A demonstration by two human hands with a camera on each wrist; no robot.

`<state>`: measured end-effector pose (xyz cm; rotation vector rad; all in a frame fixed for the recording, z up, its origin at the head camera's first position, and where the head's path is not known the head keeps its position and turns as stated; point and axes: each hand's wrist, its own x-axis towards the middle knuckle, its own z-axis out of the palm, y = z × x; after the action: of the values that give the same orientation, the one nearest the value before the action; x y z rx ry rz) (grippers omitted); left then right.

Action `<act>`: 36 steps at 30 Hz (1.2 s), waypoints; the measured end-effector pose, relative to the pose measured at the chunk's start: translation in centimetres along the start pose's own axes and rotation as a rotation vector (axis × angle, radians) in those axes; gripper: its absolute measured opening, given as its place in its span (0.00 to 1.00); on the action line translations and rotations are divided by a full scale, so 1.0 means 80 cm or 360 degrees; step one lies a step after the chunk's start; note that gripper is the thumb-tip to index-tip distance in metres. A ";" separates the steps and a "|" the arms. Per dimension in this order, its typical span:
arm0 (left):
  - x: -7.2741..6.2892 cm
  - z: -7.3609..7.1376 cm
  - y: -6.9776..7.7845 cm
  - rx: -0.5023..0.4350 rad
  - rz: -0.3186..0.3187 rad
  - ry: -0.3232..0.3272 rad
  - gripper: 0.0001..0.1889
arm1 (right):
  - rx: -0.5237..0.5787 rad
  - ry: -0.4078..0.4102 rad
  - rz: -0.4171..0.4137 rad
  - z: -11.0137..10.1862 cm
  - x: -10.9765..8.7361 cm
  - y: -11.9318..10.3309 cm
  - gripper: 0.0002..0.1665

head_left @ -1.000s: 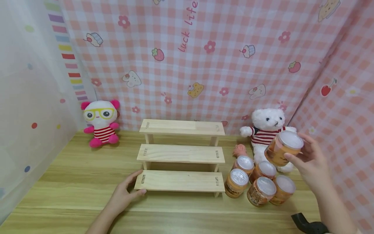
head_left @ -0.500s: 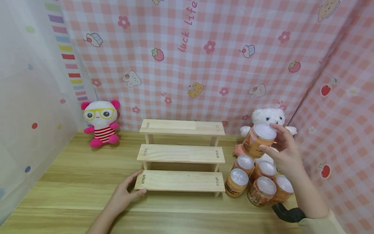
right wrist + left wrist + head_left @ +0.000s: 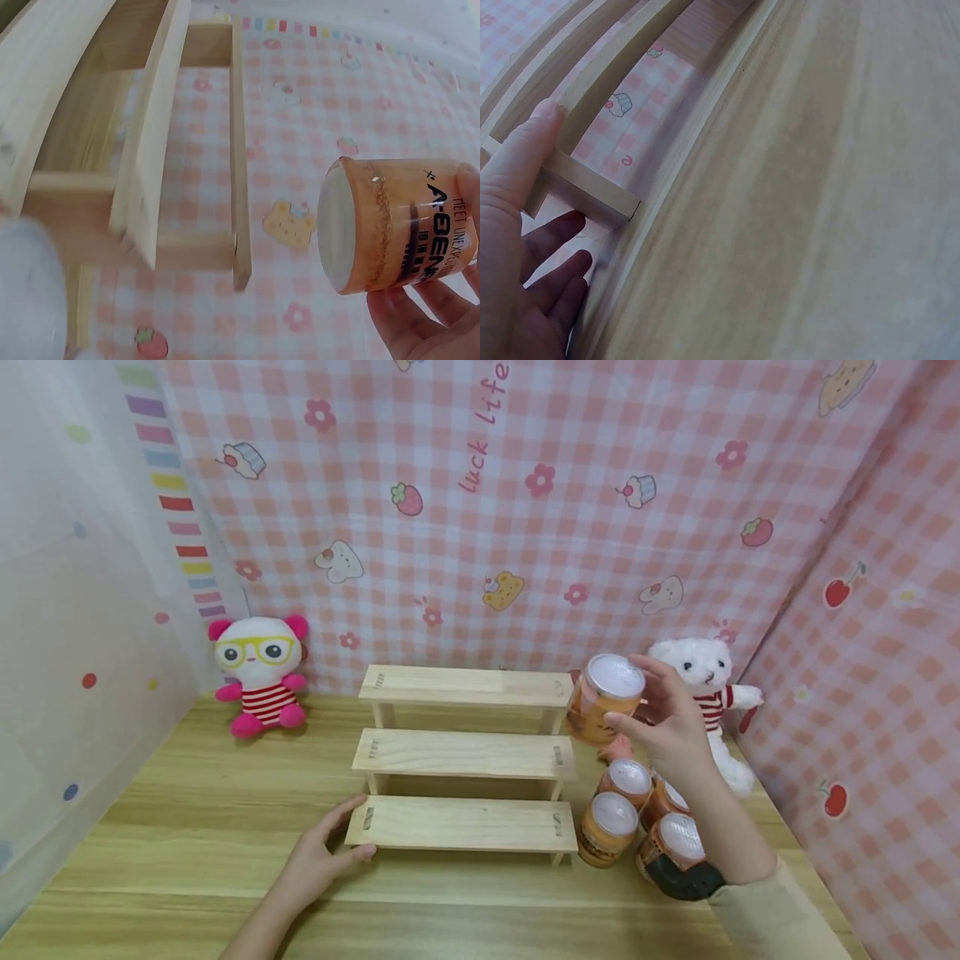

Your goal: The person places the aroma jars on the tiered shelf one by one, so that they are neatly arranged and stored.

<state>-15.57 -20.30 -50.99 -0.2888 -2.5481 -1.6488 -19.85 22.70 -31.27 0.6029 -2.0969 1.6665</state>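
A three-step wooden display stand (image 3: 461,822) occupies the middle of the table. My left hand (image 3: 318,852) grips the left end of its lowest step, thumb at the front edge; in the left wrist view the other fingers reach around the end support (image 3: 589,187). Off the table, beside the right end of the top step, my right hand (image 3: 671,718) holds an orange-labelled jar (image 3: 606,700) with a clear lid. Black lettering on that jar (image 3: 405,225) shows in the right wrist view. Similar jars (image 3: 609,828) stand right of the stand, some partly hidden by my right arm.
A pink-and-white panda plush (image 3: 262,672) sits at the back left. At the back right is a white teddy bear (image 3: 693,664), partly behind my right hand. A small pink yarn-like item (image 3: 617,750) lies behind the jars. Checked cloth (image 3: 450,527) hangs behind everything.
My right hand has carried the jar leftward and slightly up, from in front of the teddy bear to the stand's top right end. My left hand stays in place.
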 end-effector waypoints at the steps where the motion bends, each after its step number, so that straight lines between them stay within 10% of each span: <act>1: 0.000 0.000 0.000 0.0003 0.0001 0.0000 0.39 | 0.0010 -0.0006 0.0001 0.005 0.002 0.000 0.41; 36: -0.001 0.001 0.000 0.0015 0.0064 0.0003 0.39 | 0.0148 -0.0149 0.0045 0.148 0.066 -0.001 0.40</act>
<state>-15.50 -20.28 -51.04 -0.3352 -2.5310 -1.6221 -24.68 10.65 -30.83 0.6954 -2.1111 1.7919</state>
